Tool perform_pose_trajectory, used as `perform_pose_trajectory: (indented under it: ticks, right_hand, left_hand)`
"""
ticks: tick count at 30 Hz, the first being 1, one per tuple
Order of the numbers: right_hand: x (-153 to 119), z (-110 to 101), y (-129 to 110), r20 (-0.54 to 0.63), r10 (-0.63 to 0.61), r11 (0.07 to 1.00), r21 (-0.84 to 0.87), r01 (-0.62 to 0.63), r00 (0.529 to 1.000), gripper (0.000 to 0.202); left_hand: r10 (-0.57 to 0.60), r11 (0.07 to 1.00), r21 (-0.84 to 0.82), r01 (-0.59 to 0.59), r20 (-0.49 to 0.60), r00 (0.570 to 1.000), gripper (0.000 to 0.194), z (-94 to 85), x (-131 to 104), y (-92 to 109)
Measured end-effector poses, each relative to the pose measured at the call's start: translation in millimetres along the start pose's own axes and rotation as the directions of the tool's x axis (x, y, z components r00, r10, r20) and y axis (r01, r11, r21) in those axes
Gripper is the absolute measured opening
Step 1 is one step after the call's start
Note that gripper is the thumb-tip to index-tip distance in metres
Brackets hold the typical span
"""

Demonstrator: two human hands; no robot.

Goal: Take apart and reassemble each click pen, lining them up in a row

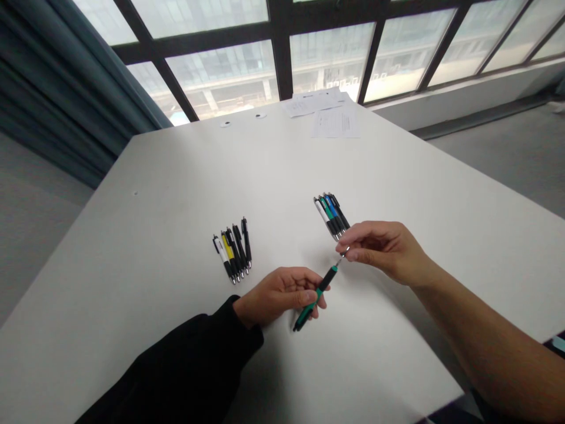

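My left hand grips a green and black pen by its barrel, just above the white table. At the pen's metal tip, my right hand pinches with thumb and fingers. The pen slants from lower left to upper right between the two hands. A row of several pens with white, green and blue barrels lies right behind my right hand. Another row of several pens, black, yellow and white, lies to the left of my left hand.
Sheets of paper lie at the table's far edge by the window. Two small round discs sit near them. A blue curtain hangs at the left. Grey floor surrounds the table on both sides.
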State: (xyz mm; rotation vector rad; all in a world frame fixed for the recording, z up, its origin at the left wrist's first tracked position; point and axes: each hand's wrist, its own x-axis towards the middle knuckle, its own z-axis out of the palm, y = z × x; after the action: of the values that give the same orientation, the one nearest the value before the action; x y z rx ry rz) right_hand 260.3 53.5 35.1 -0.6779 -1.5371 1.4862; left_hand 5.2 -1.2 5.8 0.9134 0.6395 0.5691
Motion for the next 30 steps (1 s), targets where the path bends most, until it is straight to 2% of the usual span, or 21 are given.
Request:
perform_pose_trajectory:
  ticks: [6, 15, 23, 27, 30]
  right_hand:
    - [-1.1, 3.0, 1.4, 0.105, -0.004, 1.000, 0.013, 0.003, 0.994, 0.020]
    - [1.0, 2.9, 0.4, 0.224, -0.019, 0.976, -0.205, 0.066, 0.974, 0.017]
    - [0.8, 0.5, 1.3, 0.259, 0.009, 0.955, -0.289, 0.069, 0.966, 0.021]
    - [2.2, 3.7, 2.8, 0.273, -0.015, 0.871, -0.469, 0.146, 0.962, 0.020]
    - [3.1, 5.2, 3.7, 0.305, -0.014, 0.775, -0.599, 0.202, 0.952, 0.038]
  left_hand:
    - [0.000, 1.000, 0.010, 0.000, 0.010, 1.000, 0.034, -0.3, 0.1, 1.3]
    - [-0.034, 0.998, 0.044, 0.034, -0.007, 0.999, 0.037, -1.4, 0.0, -0.7]
    - [-0.046, 0.999, 0.021, 0.046, -0.008, 0.999, 0.033, -3.3, 0.7, -0.1]
    - [-0.048, 0.998, 0.034, 0.048, -0.012, 0.999, 0.033, -2.5, 1.7, -0.2]
    - [-0.071, 0.996, 0.044, 0.072, -0.021, 0.997, 0.033, -1.1, 2.0, -0.3]
